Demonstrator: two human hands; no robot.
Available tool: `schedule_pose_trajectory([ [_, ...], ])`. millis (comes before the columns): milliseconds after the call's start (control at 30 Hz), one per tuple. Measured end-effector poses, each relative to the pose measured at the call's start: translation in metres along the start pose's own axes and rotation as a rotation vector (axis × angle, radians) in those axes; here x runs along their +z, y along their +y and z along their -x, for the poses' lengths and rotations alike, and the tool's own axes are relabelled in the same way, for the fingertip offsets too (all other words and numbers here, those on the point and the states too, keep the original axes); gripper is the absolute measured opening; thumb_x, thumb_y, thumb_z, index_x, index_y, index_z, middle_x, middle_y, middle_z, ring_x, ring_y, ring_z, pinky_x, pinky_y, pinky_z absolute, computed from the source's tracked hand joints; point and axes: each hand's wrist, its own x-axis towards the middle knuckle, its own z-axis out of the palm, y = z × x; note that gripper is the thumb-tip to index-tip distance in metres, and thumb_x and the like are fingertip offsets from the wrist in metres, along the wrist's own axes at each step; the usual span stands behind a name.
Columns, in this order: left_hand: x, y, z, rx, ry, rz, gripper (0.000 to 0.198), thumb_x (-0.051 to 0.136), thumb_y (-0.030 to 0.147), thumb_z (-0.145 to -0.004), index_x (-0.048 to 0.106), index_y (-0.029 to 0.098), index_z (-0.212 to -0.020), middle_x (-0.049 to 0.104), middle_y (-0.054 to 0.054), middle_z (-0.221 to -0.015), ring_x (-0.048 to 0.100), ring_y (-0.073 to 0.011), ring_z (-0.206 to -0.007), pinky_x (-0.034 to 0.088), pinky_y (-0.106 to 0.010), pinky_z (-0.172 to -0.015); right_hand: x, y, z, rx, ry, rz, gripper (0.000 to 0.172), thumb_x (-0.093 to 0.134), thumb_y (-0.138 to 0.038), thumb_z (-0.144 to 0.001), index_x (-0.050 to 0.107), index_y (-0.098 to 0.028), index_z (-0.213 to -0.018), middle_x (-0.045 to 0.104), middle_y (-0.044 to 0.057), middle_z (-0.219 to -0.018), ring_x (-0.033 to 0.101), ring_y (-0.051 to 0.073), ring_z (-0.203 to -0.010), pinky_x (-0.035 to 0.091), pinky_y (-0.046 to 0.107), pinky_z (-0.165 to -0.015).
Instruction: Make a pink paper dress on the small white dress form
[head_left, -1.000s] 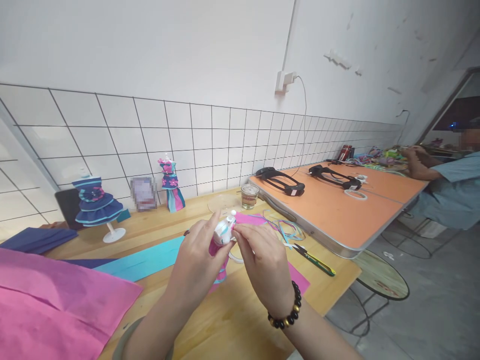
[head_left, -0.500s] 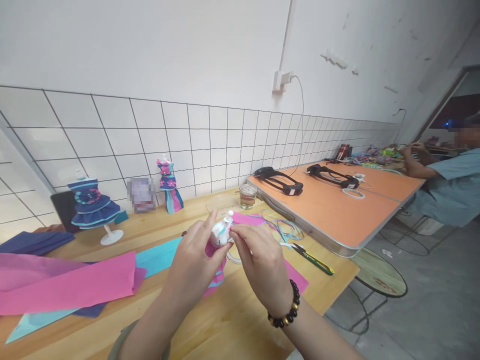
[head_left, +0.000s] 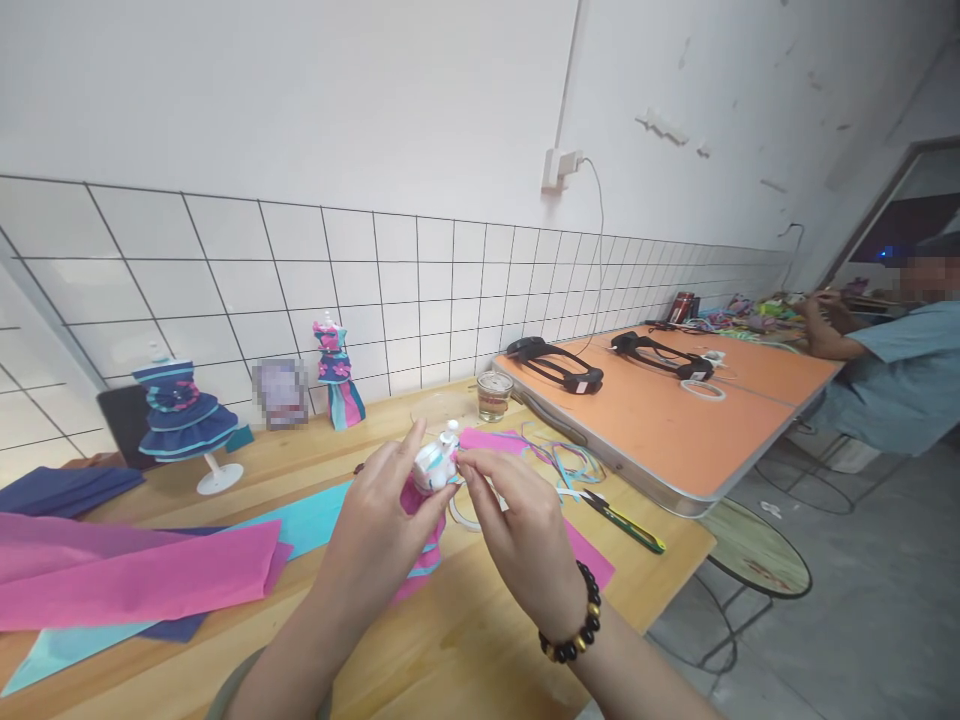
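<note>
Over the wooden table [head_left: 465,640] my left hand [head_left: 386,525] grips a small white dress form [head_left: 435,465] clothed in pink and light blue paper. My right hand [head_left: 517,535], with a dark bead bracelet at the wrist, pinches at the form's top beside the left fingers. A ring of tape [head_left: 463,515] lies on the table just behind the hands, on a pink paper sheet [head_left: 589,560].
Folded pink crepe paper [head_left: 142,575], a light blue strip [head_left: 300,520] and dark blue paper [head_left: 60,487] lie at left. Two finished paper dresses [head_left: 180,415] [head_left: 341,375] stand by the tiled wall. A glass jar [head_left: 493,395], ribbons, a utility knife [head_left: 622,520]. An orange table [head_left: 675,410] with a seated person [head_left: 892,370] at right.
The pink crepe paper that filled the lower left a second ago now lies folded flat on the table. My hands have stayed on the dress form, shifted slightly left.
</note>
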Motion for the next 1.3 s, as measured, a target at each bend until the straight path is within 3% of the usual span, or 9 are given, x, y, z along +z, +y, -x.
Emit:
schedule_pose_trajectory([
  [200, 0.000, 0.001, 0.001, 0.089, 0.031, -0.016, 0.059, 0.058, 0.020, -0.081, 0.037, 0.025, -0.137, 0.065, -0.005, -0.096, 0.062, -0.0209, -0.091, 0.051, -0.033, -0.074, 0.005, -0.001, 0.000, -0.135, 0.061, 0.168, 0.014, 0.048, -0.010, -0.090, 0.061, -0.016, -0.093, 0.070, 0.007, -0.082, 0.063, 0.019, -0.075, 0.046, 0.033, -0.070],
  [333, 0.002, 0.002, 0.002, 0.134, 0.039, 0.005, 0.060, 0.057, 0.018, -0.082, 0.035, 0.027, -0.137, 0.065, -0.004, -0.099, 0.061, -0.0197, -0.093, 0.051, -0.031, -0.074, 0.008, 0.000, -0.001, -0.143, 0.098, 0.234, 0.011, 0.052, -0.009, -0.087, 0.061, -0.014, -0.084, 0.068, 0.007, -0.075, 0.062, 0.019, -0.071, 0.045, 0.033, -0.067],
  [500, 0.000, 0.002, 0.002, 0.037, 0.011, 0.046, 0.059, 0.060, 0.026, -0.081, 0.038, 0.029, -0.136, 0.065, -0.003, -0.103, 0.061, -0.0198, -0.096, 0.052, -0.031, -0.075, 0.003, -0.001, -0.003, -0.010, 0.070, 0.092, 0.011, 0.052, -0.011, -0.087, 0.062, -0.015, -0.082, 0.068, 0.006, -0.075, 0.062, 0.018, -0.072, 0.047, 0.031, -0.066],
  [700, -0.004, 0.003, 0.000, -0.089, -0.022, 0.090, 0.059, 0.062, 0.035, -0.078, 0.043, 0.025, -0.133, 0.066, -0.005, -0.101, 0.062, -0.0225, -0.100, 0.052, -0.033, -0.077, -0.004, -0.002, 0.000, 0.113, 0.004, -0.191, 0.016, 0.049, -0.014, -0.090, 0.064, -0.019, -0.095, 0.070, 0.004, -0.089, 0.064, 0.015, -0.084, 0.050, 0.027, -0.076],
  [1000, -0.003, 0.010, 0.002, -0.163, -0.045, 0.176, 0.061, 0.062, 0.033, -0.077, 0.043, 0.025, -0.134, 0.064, -0.006, -0.115, 0.059, -0.0238, -0.109, 0.053, -0.034, -0.082, 0.007, -0.004, -0.001, 0.041, 0.075, 0.009, 0.014, 0.044, -0.017, -0.091, 0.057, -0.018, -0.088, 0.063, 0.007, -0.084, 0.057, 0.019, -0.081, 0.045, 0.034, -0.071],
  [1100, -0.001, 0.011, 0.003, -0.204, -0.054, 0.219, 0.062, 0.063, 0.036, -0.077, 0.043, 0.026, -0.134, 0.062, -0.006, -0.119, 0.057, -0.0248, -0.112, 0.053, -0.034, -0.082, 0.008, -0.005, -0.001, 0.170, 0.053, -0.070, 0.017, 0.039, -0.020, -0.093, 0.053, -0.019, -0.083, 0.058, 0.005, -0.080, 0.054, 0.018, -0.077, 0.044, 0.032, -0.068],
  [1300, 0.002, 0.008, 0.002, -0.247, -0.073, 0.459, 0.062, 0.066, 0.039, -0.075, 0.046, 0.028, -0.133, 0.058, -0.004, -0.129, 0.055, -0.0239, -0.116, 0.048, -0.036, -0.095, 0.007, -0.007, -0.002, 0.458, 0.029, -0.501, 0.020, 0.043, -0.034, -0.092, 0.050, -0.020, -0.081, 0.054, 0.002, -0.076, 0.052, 0.014, -0.070, 0.046, 0.026, -0.062],
])
